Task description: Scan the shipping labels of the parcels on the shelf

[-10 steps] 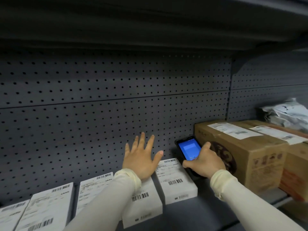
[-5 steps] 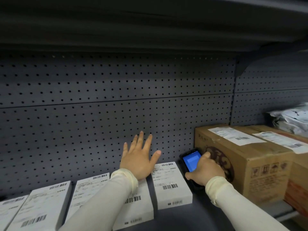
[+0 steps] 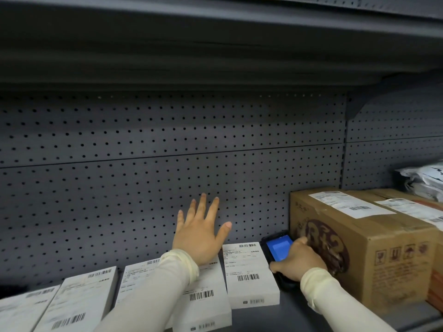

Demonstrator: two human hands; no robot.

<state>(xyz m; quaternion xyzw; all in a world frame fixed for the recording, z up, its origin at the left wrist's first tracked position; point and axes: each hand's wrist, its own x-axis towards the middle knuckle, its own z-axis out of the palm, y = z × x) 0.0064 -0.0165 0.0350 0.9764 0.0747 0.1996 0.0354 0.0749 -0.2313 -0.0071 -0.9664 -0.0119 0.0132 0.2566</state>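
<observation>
Toward the right half of the shelf [image 3: 263, 315], the right hand [image 3: 297, 262] has its fingers curled around a black handheld scanner [image 3: 278, 248], thumb lying along the right edge of its glowing blue screen. The scanner sits low in the gap between a white parcel and a large brown carton, its screen tilted up toward the viewer. A cream sleeve [image 3: 335, 300] covers the right arm down to the wrist.

Just left of the scanner, that white parcel [image 3: 249, 276] lies flat on the shelf, its shipping label facing up with barcodes near its far and near ends. The left hand [image 3: 199, 236] is spread wide, fingers straight and apart, holding nothing; it is raised in front of the perforated back panel [image 3: 143, 188], and whether the fingertips touch the panel cannot be told. Its wrist and cream sleeve cross over a second white parcel [image 3: 203, 295], which lies beside the first and also shows a barcode label on top.

Further along toward the left end of the shelf lie two more white parcels [image 3: 81, 300], labels up, the last one cut off by the frame's edge.

On the right, the brown carton [image 3: 359, 248] stands on the shelf touching or nearly touching the right hand, with a white shipping label [image 3: 347, 204] on its top face. A second brown carton [image 3: 419, 212] sits against it on the far side, also labelled on top. Behind these, at the right end, rests a pile of grey plastic mailer bags [image 3: 424, 180]. An upper shelf [image 3: 215, 44] overhangs everything.
</observation>
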